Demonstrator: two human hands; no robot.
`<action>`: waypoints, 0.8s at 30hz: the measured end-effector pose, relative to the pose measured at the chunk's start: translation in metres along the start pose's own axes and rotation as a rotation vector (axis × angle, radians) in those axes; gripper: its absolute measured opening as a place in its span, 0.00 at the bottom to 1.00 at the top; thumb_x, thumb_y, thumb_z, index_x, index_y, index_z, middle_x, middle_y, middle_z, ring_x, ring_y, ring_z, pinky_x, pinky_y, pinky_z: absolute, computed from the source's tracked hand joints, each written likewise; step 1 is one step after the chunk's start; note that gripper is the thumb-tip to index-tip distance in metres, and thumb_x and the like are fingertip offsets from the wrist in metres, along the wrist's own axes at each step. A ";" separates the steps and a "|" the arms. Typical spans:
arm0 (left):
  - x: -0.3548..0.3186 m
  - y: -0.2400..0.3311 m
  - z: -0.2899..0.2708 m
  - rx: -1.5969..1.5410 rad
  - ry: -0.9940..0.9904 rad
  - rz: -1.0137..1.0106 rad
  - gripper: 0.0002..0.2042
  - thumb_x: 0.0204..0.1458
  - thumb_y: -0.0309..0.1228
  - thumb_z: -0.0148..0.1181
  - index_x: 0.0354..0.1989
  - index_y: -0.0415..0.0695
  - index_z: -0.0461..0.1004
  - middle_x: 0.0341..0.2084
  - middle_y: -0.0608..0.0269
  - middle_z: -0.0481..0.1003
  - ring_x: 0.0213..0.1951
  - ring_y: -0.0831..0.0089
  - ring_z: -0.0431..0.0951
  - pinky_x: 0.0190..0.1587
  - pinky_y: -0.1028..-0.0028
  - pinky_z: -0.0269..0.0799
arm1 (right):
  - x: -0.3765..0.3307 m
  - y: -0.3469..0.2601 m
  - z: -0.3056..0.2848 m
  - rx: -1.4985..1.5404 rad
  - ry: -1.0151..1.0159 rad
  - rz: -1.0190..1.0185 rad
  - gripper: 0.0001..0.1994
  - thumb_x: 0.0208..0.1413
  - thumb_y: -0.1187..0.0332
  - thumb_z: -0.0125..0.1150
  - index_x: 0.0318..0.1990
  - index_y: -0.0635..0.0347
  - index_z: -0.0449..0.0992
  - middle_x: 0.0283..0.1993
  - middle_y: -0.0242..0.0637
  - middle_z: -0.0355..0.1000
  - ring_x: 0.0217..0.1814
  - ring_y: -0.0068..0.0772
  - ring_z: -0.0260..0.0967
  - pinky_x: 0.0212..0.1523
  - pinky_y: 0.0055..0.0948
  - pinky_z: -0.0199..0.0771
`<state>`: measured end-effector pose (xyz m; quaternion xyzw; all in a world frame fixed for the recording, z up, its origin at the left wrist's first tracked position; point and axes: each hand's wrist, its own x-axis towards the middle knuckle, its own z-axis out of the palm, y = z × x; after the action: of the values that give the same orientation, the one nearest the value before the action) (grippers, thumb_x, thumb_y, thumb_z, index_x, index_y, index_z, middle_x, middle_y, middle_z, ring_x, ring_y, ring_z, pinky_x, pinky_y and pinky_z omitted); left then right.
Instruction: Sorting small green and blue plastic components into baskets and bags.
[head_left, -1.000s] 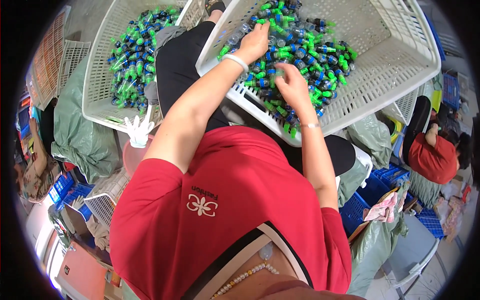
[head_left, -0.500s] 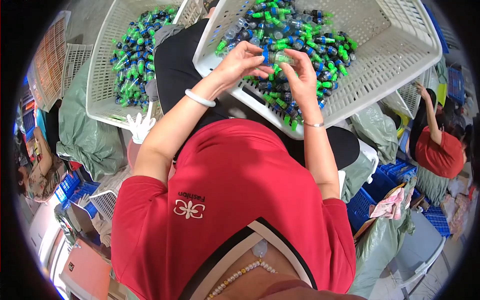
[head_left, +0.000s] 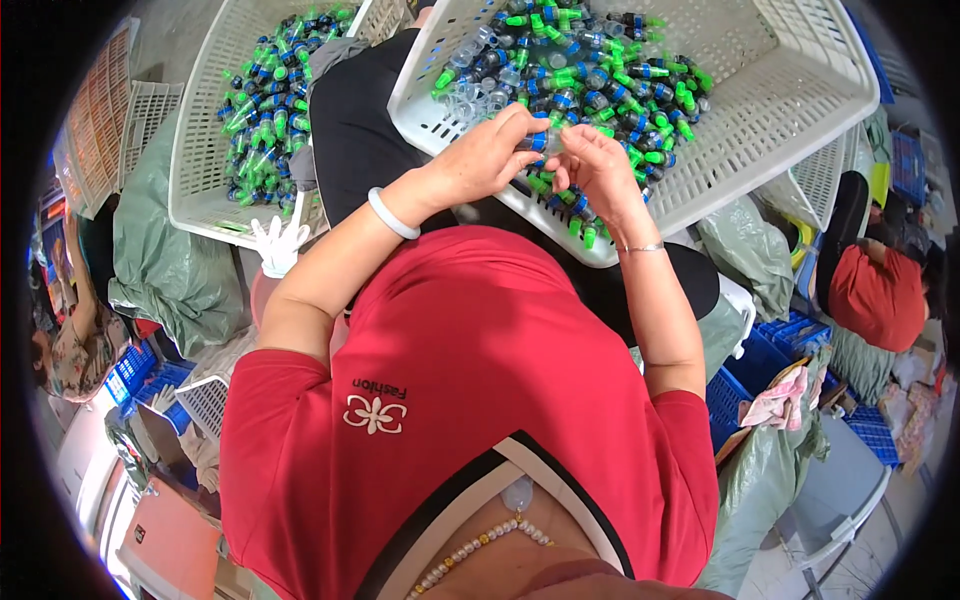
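Between both hands, a small clear vial (head_left: 548,143) is pinched: left hand (head_left: 490,155) and right hand (head_left: 598,170) closed on it, just over the white basket's (head_left: 800,110) near rim. Loose grip, and it could drop outside.

second white basket of green-capped vials (head_left: 262,110), grey-green sack (head_left: 165,265) just below it, white glove (head_left: 274,244) beside its lower corner, blue crates (head_left: 765,355) well right of it
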<state>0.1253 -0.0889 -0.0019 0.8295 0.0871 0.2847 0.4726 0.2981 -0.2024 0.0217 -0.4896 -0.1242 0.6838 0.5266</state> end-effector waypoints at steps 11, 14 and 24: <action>-0.021 0.000 -0.028 -1.098 -0.190 -0.770 0.13 0.62 0.34 0.52 0.50 0.42 0.65 0.30 0.65 0.70 0.24 0.84 0.62 0.27 0.84 0.60 | -0.012 -0.009 0.032 -1.524 0.003 -0.916 0.16 0.54 0.62 0.63 0.45 0.61 0.71 0.34 0.42 0.72 0.31 0.42 0.70 0.32 0.33 0.72; -0.028 -0.001 -0.022 -0.869 -0.125 -0.557 0.13 0.62 0.34 0.51 0.50 0.41 0.65 0.32 0.65 0.70 0.26 0.85 0.63 0.28 0.84 0.62 | -0.009 -0.008 0.035 -1.401 -0.012 -0.761 0.16 0.54 0.60 0.63 0.44 0.61 0.72 0.34 0.41 0.72 0.31 0.46 0.71 0.32 0.34 0.72; -0.068 -0.026 -0.079 -0.102 0.422 -0.565 0.17 0.51 0.28 0.64 0.49 0.42 0.70 0.38 0.64 0.72 0.39 0.75 0.72 0.41 0.75 0.70 | 0.086 0.011 0.021 -1.172 0.009 -0.601 0.21 0.53 0.58 0.63 0.51 0.60 0.72 0.41 0.39 0.73 0.39 0.38 0.70 0.37 0.31 0.70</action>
<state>0.0289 -0.0445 -0.0194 0.6710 0.3944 0.3118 0.5450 0.2772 -0.1271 -0.0220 -0.6421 -0.6051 0.3242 0.3413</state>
